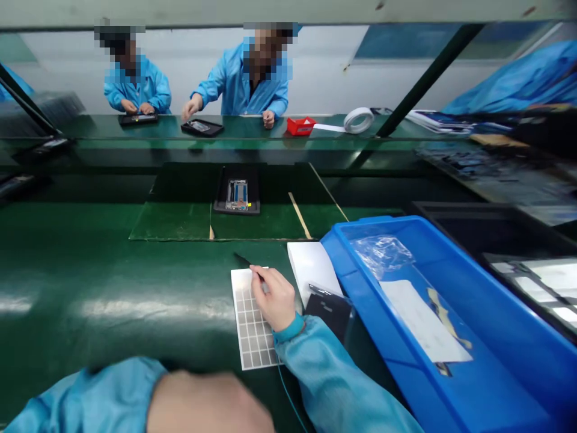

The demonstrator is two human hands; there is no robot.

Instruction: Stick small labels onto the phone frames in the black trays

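My right hand (276, 299) is closed around slim black tweezers (242, 260), whose dark end points away to the upper left. Beneath that hand lies a white sheet of grey square stickers (252, 331), partly covered by the fingers. A teal band circles the right wrist, with a thin cord running down from it. In the foreground my left hand (211, 403) is smeared by motion and cut off by the lower edge, so its fingers do not show. Farther ahead, a black tray (222, 204) on the green board bears an opened phone (237, 194).
To the right stands a blue bin (491, 391) with clear plastic and paper inside. White paper (311, 264) and a black packet (331, 313) lie beside it. Across the bench two people in blue coats work at black trays, near a red box (300, 126) and white tape roll (359, 120).
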